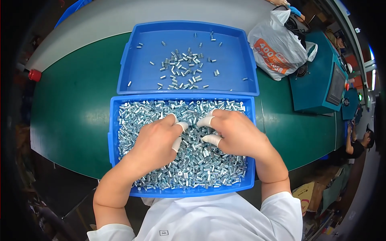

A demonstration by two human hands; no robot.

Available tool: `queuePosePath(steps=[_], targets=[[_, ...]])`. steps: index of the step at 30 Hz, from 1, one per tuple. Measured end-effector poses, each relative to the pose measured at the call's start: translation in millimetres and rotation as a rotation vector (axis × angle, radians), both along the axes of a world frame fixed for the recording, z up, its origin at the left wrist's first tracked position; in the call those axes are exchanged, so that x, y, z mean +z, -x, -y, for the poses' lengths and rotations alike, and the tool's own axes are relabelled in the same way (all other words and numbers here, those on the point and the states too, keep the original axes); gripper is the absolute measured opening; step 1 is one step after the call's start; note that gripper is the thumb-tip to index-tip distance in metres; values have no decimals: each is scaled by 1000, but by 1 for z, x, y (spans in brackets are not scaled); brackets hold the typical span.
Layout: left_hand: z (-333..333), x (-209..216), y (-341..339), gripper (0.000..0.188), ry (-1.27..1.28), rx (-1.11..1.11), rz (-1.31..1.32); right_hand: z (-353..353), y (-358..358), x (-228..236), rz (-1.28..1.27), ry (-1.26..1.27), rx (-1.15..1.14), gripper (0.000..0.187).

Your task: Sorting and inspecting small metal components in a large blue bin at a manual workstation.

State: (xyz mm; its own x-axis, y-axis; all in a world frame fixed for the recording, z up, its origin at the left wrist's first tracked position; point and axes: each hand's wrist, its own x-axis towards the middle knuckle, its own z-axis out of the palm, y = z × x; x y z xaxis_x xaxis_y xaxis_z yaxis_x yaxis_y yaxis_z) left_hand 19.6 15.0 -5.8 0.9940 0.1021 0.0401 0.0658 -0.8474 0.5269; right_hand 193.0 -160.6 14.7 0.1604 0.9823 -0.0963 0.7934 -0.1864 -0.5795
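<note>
A deep blue tray (251, 168) in front of me is heaped with small shiny cylindrical metal pieces (189, 172), some showing a hole in the end. White finger cots cover several of my fingertips. My left hand (156, 138) rests over the heap left of the middle, its fingers bent and thumb apart from the index finger. Opposite it, my right hand (237, 130) reaches in from the right, thumb and fingers spread apart at the pieces. Nothing shows between the fingers of either hand; pieces under the palms are hidden.
Beyond stands a second blue tray (144, 72) with scattered metal pieces (181, 66). A green tabletop (72, 104) lies beneath. To the right are a white plastic bag (273, 44) and a teal machine (313, 80). A red knob (35, 75) sits far left. Another person (358, 145) is at far right.
</note>
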Motion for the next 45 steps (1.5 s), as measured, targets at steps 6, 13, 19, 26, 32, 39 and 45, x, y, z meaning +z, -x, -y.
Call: queuePosePath(steps=[6, 13, 19, 26, 32, 39, 45], targets=[[-6, -1, 2, 29, 32, -38, -19, 4, -3, -2, 51, 3, -25, 39], [-10, -4, 1, 19, 145, -9, 17, 1, -4, -5, 14, 82, 40, 31], [-21, 3, -2, 15, 318, 124, 146, 2, -10, -6, -91, -6, 22, 27], [-25, 10, 10, 19, 113, -17, 26, 0, -2, -7, 0, -14, -81, 20], [-20, 12, 11, 22, -11, -77, -88, 0, -6, -13, -132, -48, -55, 17], [-21, 9, 11, 21, -55, -116, -74, 5, -26, 1, -361, -35, -104, 16], [-19, 10, 9, 29, -89, -126, -58, -1, -18, -7, -287, -145, -125, 18]])
